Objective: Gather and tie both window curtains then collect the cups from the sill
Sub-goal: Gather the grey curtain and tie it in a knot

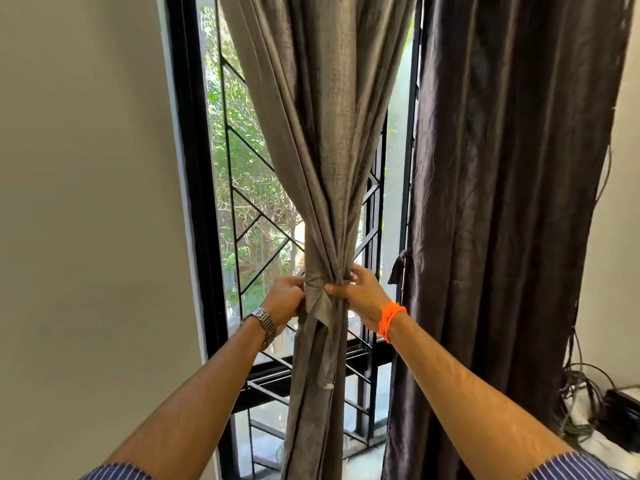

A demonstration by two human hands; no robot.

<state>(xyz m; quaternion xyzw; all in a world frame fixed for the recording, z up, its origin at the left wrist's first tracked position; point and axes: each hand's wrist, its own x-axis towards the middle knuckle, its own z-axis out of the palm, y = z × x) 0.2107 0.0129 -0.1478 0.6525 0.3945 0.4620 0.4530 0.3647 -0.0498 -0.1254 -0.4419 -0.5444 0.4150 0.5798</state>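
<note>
The left grey curtain (322, 140) is bunched into a narrow bundle in front of the window. A grey fabric tie band (320, 289) wraps its waist, with a loose tail hanging below. My left hand (284, 299) grips the band on the bundle's left side. My right hand (362, 289) holds the band on the right, thumb pressed to the front and fingers curled behind. The right dark curtain (502, 202) hangs loose and ungathered. No cups are in sight.
A black window frame (194, 168) and metal grille (249, 209) stand behind the curtains, with trees outside. A plain wall fills the left. At the lower right, tangled cables (581, 393) and a dark box (620, 410) sit against the wall.
</note>
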